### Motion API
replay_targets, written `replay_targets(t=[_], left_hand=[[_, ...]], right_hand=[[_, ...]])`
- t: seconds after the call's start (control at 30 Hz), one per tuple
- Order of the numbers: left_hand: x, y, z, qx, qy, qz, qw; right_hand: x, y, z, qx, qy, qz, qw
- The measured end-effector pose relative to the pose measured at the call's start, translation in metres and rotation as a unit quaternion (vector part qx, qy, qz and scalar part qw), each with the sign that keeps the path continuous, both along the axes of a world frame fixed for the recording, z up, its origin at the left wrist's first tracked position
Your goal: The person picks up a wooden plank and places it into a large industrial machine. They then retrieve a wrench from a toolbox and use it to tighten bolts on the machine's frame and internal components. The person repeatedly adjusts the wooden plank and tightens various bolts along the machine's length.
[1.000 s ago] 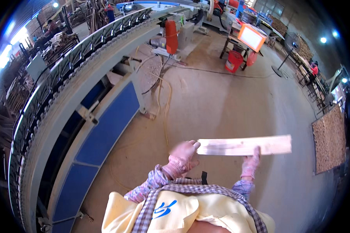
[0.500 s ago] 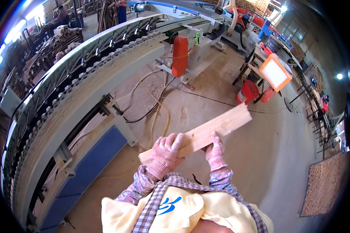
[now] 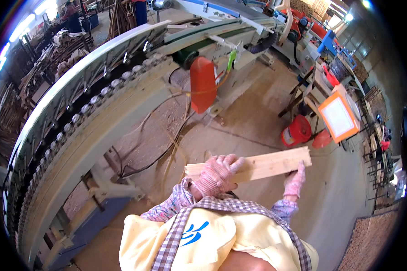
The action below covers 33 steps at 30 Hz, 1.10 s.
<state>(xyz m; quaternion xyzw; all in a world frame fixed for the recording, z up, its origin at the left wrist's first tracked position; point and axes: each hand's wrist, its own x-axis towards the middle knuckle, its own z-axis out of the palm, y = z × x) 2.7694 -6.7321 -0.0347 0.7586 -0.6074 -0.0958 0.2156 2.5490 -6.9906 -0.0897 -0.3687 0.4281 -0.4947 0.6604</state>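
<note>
A pale wooden board (image 3: 270, 165) lies across in front of my body, almost level, its left end cut into small comb-like teeth. My left hand (image 3: 216, 174), in a pinkish knitted glove, is closed over the board near the toothed end, fingers across its top face. Near the plain right end, my right hand (image 3: 294, 182), gloved alike, grips the lower edge with one digit up against the face. The rest of its fingers are hidden behind the wood.
A long curved chain conveyor (image 3: 95, 101) runs along my left, with a red guard (image 3: 203, 85) at its far end. Hoses and a cable (image 3: 167, 151) lie on the floor. Ahead to the right are a red bucket (image 3: 296, 131) and an orange-framed white panel (image 3: 339, 118).
The board has moved right and turned closer to level. My right hand has slid toward its right end; my left still holds near the toothed end. My view has shifted nearer the conveyor.
</note>
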Motion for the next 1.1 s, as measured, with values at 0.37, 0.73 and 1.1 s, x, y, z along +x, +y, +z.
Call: replay_targets(t=[0.37, 0.73, 1.1], left_hand=[[0.230, -0.128, 0.065, -0.092, -0.155, 0.262, 0.948], [0.516, -0.263, 0.079, -0.065, -0.198, 0.274, 0.939], [0.626, -0.275, 0.030, 0.031, -0.131, 0.337, 0.932]], right_hand=[[0.409, -0.238, 0.078, -0.021, -0.058, 0.201, 0.978], [0.701, -0.418, 0.086, -0.047, -0.008, 0.279, 0.959], [0.839, -0.445, 0.061, -0.120, 0.280, 0.481, 0.822]])
